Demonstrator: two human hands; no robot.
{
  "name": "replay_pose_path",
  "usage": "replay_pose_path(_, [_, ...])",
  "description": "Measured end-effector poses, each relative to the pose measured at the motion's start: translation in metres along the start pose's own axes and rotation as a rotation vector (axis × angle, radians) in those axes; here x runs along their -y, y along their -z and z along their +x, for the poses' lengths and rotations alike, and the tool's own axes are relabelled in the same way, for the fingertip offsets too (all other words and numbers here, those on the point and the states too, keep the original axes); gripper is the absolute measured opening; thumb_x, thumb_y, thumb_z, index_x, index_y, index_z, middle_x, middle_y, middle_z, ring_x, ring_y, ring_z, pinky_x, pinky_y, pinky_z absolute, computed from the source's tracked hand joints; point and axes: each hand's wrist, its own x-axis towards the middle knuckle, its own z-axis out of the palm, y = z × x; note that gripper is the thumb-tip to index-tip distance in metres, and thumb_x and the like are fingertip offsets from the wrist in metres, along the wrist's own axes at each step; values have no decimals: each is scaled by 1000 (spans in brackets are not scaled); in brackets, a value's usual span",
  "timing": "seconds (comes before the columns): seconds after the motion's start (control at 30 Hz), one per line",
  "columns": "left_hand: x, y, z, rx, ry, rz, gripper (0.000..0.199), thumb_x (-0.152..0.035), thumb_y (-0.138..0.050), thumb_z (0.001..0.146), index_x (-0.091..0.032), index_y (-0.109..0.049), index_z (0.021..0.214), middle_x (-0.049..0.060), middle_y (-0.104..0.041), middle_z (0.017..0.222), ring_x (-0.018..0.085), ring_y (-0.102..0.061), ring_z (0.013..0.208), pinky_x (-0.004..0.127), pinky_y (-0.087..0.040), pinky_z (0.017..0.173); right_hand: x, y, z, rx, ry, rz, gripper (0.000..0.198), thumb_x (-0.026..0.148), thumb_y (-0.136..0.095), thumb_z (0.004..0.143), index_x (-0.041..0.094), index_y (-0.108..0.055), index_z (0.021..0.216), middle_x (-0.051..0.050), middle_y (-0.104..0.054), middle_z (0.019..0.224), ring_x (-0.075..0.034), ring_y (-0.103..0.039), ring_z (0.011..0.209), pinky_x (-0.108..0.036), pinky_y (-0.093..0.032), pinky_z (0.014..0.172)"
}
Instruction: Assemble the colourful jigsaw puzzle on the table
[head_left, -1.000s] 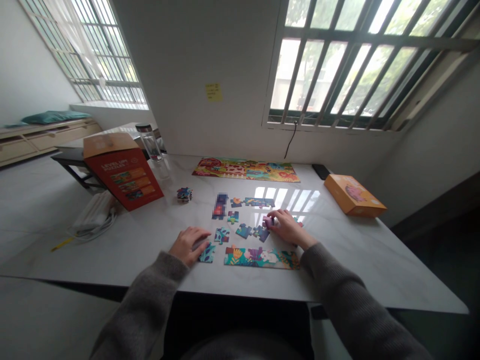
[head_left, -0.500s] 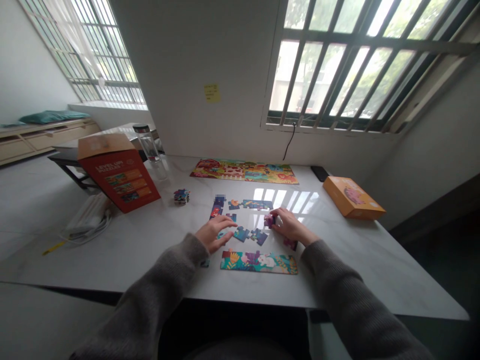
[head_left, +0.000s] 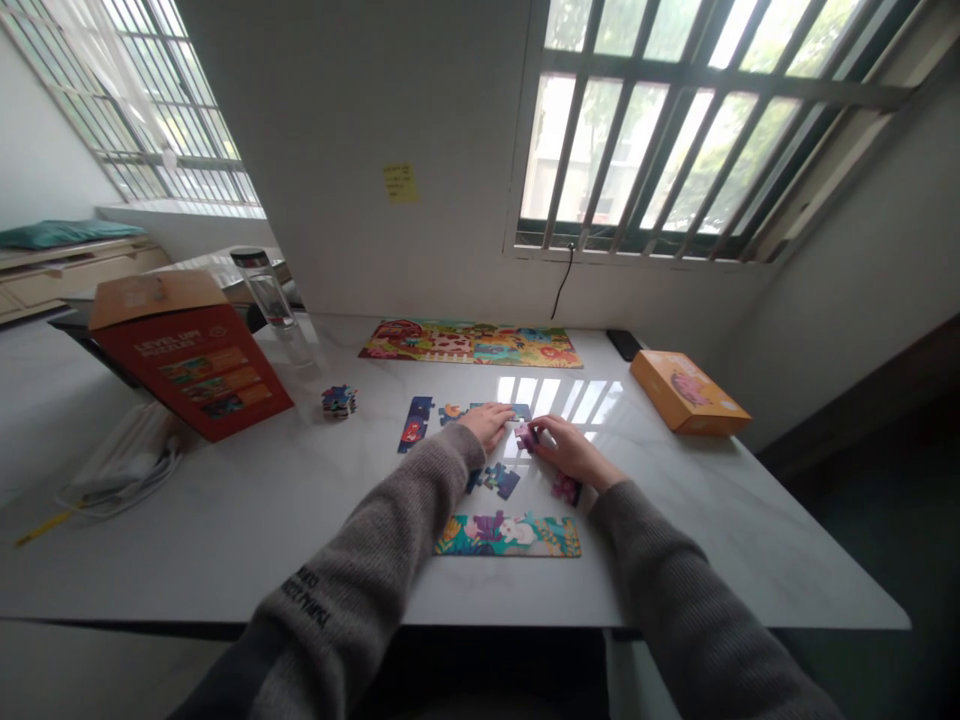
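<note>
My right hand (head_left: 571,450) grips a pink and purple puzzle piece (head_left: 524,437) by its right side, low over the white table. Reaching across from the left, my left hand (head_left: 487,424) has its fingers stretched out over the dark blue joined strip (head_left: 523,411) and partly hides it. A blue and red strip (head_left: 416,425) lies to the left. Below my hands are loose blue pieces (head_left: 502,480), partly covered by my left sleeve. Closer to me rests a joined strip with a white rabbit (head_left: 517,535). A dark pink piece (head_left: 565,487) lies beside my right wrist.
At the back lies a colourful assembled puzzle (head_left: 472,343). A stack of pieces (head_left: 340,401), a red puzzle box (head_left: 195,360) and a glass bottle (head_left: 266,290) stand on the left. An orange box (head_left: 688,393) and a black phone (head_left: 623,346) are at right.
My left hand has moved right and away from me, from the loose pieces to the upper strip. My right hand still holds the pink and purple piece. The view has shifted slightly.
</note>
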Motion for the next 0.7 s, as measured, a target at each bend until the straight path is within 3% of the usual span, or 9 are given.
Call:
replay_pose_path(0.17, [0, -8, 1, 51, 73, 12, 41, -21, -44, 97, -17, -60, 135, 11, -57, 145, 27, -50, 134, 45, -39, 114, -10, 5, -2, -74, -63, -44, 28, 23, -54, 91, 18, -67, 116, -8, -67, 104, -21, -61, 97, -36, -49, 90])
replay_pose_path(0.47, [-8, -6, -6, 44, 120, 65, 39, -30, -46, 98, -28, -58, 135, 2, -55, 148, 25, -47, 135, 46, -36, 113, -3, 5, 14, 155, -159, -272, 31, 34, -76, 82, 23, -69, 111, -6, -65, 103, -25, -55, 101, -38, -40, 88])
replay_pose_path(0.7, [-9, -6, -4, 50, 152, 46, 38, -28, -44, 98, -28, -58, 134, 1, -55, 148, 26, -48, 134, 48, -36, 112, -1, 4, 22, 129, -166, -293, 30, 33, -75, 84, 23, -64, 110, -5, -64, 102, -23, -55, 100, -33, -37, 82])
